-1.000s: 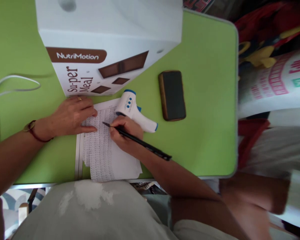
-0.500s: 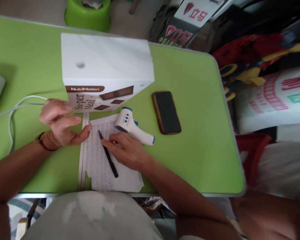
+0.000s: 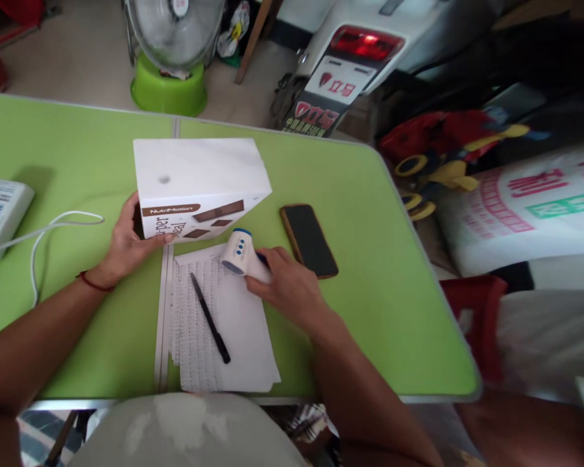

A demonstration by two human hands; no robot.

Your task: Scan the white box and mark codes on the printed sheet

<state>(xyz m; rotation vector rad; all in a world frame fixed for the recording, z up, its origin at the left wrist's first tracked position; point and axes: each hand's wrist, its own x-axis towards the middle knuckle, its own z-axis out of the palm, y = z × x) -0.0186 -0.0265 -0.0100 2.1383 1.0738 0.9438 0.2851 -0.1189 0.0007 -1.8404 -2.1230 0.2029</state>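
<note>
My left hand (image 3: pixel 133 237) grips the near left corner of a white box (image 3: pixel 202 170) printed "NutriMotion", its thumb across the front and the other fingers partly hidden behind the side. The handle of a white and blue infrared thermometer (image 3: pixel 237 254) is in my right hand (image 3: pixel 289 285), with its head pointing left over the papers. Below both hands, a black pen (image 3: pixel 210 318) lies slanted on a stack of printed paper sheets (image 3: pixel 248 344). A dark phone in a brown case (image 3: pixel 310 240) rests just beyond my right hand.
A white power strip (image 3: pixel 7 207) with a white cable (image 3: pixel 53 226) is at the left of the green table (image 3: pixel 379 311). Past the far edge stand a fan (image 3: pixel 175 29) on a green stool (image 3: pixel 168 87) and a scooter (image 3: pixel 340 71). A red chair (image 3: pixel 477 324) is at right.
My left hand has moved from the air onto the box's corner. My right hand has left the papers beside the pen and taken the thermometer's handle. The camera view has tilted up.
</note>
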